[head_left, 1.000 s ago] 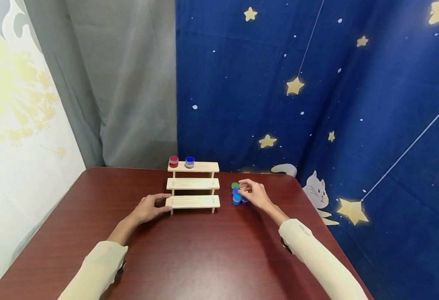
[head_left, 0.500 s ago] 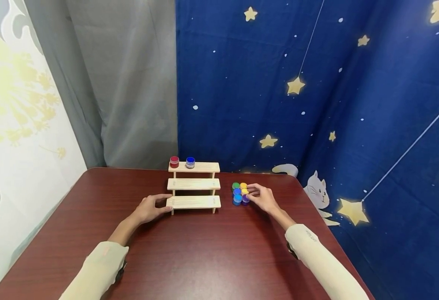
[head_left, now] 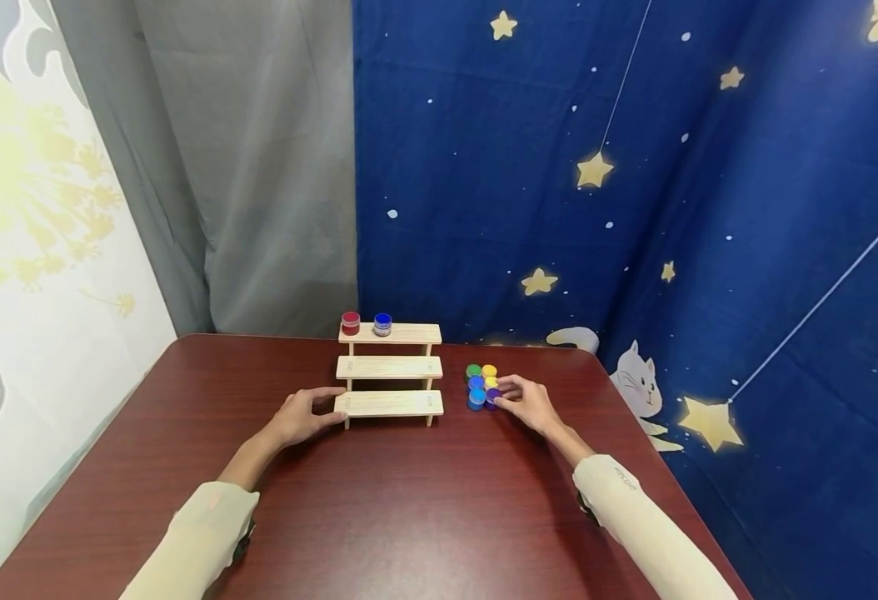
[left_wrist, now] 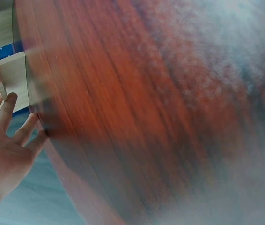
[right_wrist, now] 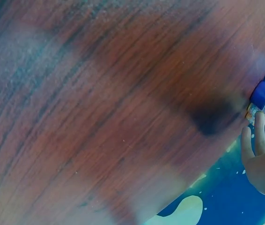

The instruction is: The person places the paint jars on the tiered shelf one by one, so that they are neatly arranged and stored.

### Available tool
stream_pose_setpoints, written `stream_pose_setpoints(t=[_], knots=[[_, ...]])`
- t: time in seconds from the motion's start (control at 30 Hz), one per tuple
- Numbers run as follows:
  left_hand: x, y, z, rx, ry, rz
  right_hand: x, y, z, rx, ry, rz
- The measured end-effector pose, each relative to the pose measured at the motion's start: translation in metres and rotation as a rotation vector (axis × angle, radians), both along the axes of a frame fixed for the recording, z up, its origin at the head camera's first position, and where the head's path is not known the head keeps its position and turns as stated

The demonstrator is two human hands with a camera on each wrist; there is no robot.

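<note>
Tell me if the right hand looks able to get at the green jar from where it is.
Probably yes, by going over the top: the yellow jar stands between the right hand and the green jar, but nothing shows above the two jars to block a reach.

No word or number can be read with certainty. To the right of the wooden stand (head_left: 390, 404), and nearer to the camera, the right sleeve (head_left: 652, 521) bears near its cuff a small line of dark lettering (head_left: 625, 477), too small to be read. On the top board of the wooden stand, the blue jar (head_left: 382, 325) shows small pale marks, which I cannot identify as print.
</note>
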State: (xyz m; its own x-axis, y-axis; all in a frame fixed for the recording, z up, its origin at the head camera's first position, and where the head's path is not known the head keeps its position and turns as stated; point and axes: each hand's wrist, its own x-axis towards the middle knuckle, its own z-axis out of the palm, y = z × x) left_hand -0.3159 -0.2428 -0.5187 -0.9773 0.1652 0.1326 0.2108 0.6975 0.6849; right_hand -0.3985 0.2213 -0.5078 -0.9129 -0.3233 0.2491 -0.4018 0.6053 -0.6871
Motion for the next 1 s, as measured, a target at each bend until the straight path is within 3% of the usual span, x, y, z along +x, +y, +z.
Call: stream_pose_setpoints(t=[0.37, 0.77, 1.0], knots=[[0.001, 0.002, 0.001, -0.002, 0.033, -0.003, 0.003, -0.002, -0.007, 0.005, 0.013, -0.033], [0.002, 0.002, 0.003, 0.001, -0.006, 0.002, 0.005, -0.002, -0.013, 0.031, -0.029, -0.051], [0.004, 0.001, 0.003, 0.008, -0.005, 0.003, 0.005, -0.003, -0.014, 0.022, -0.013, -0.045]])
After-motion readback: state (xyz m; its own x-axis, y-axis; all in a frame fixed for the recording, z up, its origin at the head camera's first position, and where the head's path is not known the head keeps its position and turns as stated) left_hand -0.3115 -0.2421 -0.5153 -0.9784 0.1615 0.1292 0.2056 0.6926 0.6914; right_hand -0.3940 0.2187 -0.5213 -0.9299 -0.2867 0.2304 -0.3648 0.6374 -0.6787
